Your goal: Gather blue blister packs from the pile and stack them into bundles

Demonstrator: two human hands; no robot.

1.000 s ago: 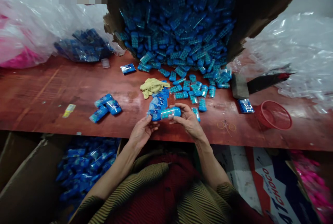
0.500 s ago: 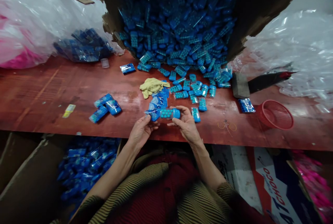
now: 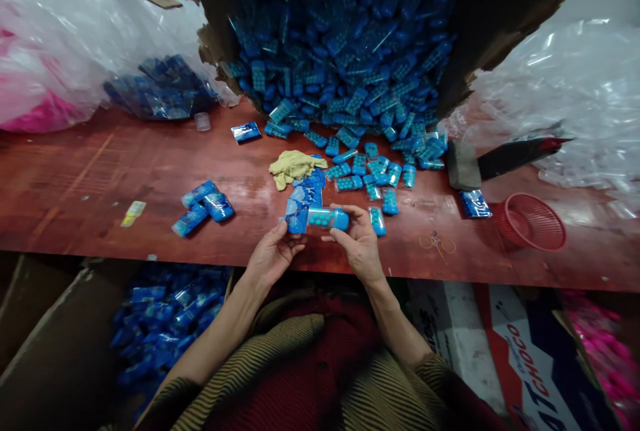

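Observation:
In my right hand [image 3: 361,239] is a small clear candy container [image 3: 323,218] with a blue cap and round turquoise pieces inside. It lies sideways, its cap end between my thumb and fingers. My left hand [image 3: 274,249] is closed at the thumb and fingertips on the edge of a blue printed wrapper [image 3: 296,219], close to the container's clear end. More flat blue wrappers [image 3: 314,182] lie just behind, partly under a crumpled yellow cloth [image 3: 295,167]. Several similar containers [image 3: 376,171] are scattered to the right of the cloth.
A torn cardboard box [image 3: 463,31] spills a heap of containers [image 3: 345,71] onto the red table [image 3: 125,164]. Three wrapped packs [image 3: 203,207] lie left. On the right are a grey block [image 3: 463,163], a red basket [image 3: 533,221] and rubber bands [image 3: 437,242]. Below is a bin of blue packs [image 3: 170,317].
The container in my right hand has shifted and turned slightly, and its pieces have moved toward the lower side. The wrapper by my left fingertips now lies flatter. Both hands stay nearly in place.

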